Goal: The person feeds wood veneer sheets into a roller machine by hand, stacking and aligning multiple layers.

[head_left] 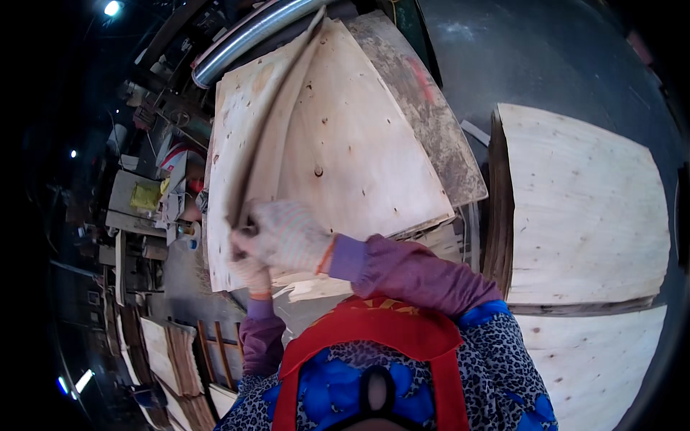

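My right hand (291, 233), in a pale knit work glove with an orange cuff, is closed around the near end of a curled edge of thin wood veneer sheet (269, 136). Just below it and to its left, my left hand (250, 271), gloved the same way, is closed at the same near corner. The raised edge runs as a long dark fold from my hands to the far end. Beneath and beside it lies a pale, knotted veneer sheet (359, 158) on the stack. Motion blur and the gloves hide the exact grip of the fingers.
A worn, stained board (424, 108) sticks out to the stack's right. Shiny metal roller (251, 39) crosses the far end. Tall veneer stacks (582, 208) stand on the right. A cluttered bench (136, 201) is on the left, with more veneer piles (172, 352) at lower left.
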Demonstrator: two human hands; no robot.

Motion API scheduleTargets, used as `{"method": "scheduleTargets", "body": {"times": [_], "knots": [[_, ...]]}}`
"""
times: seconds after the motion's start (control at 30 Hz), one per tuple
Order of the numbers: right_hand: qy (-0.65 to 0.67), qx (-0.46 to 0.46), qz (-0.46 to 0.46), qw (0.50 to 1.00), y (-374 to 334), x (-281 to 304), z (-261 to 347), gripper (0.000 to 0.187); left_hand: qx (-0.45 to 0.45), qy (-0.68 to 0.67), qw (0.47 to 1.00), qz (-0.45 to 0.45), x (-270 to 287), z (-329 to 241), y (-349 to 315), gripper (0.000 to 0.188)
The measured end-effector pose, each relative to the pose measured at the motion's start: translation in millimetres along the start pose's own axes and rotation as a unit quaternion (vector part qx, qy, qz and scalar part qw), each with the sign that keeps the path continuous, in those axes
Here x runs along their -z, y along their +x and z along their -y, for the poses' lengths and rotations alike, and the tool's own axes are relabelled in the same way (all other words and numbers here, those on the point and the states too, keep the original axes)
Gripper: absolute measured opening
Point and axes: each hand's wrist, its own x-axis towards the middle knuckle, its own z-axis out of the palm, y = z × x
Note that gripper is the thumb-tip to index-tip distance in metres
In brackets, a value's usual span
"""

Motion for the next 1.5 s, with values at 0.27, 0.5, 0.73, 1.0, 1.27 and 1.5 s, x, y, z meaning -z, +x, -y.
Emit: {"method": "scheduleTargets", "body": {"times": [0.27,0.5,0.73,1.0,1.27,1.5], "knots": [[0.130,-0.080,0.022,0.988,-43.6,-5.7,-83.2,0.039,0.027,0.004,0.981,-0.194,-0.1,-71.4,32.6,0.043],[0.421,-0.378,-0.084,0.820,-51.0,39.5,-188.0,0.040,-0.024,0.180,0.981,-0.067,-1.1,-61.0,-24.1,0.037],[0.008,-0.413,-0.156,0.897,-37.9,75.1,-339.1,0.030,-0.151,0.227,0.956,0.109,-10.0,-88.4,-54.7,0.036],[0.198,-0.577,-0.151,0.778,-115.6,70.3,-380.6,0.033,-0.059,0.106,0.992,0.032,-39.2,-63.5,-57.7,0.038],[0.175,-0.498,0.038,0.849,-115.7,99.3,-300.5,0.045,-0.114,0.112,0.981,0.113,-110.3,-15.5,-34.1,0.042],[0.508,-0.262,-0.072,0.817,9.3,33.2,-160.1,0.032,-0.092,0.170,0.972,0.136,-102.9,-41.8,-22.8,0.056]]}}
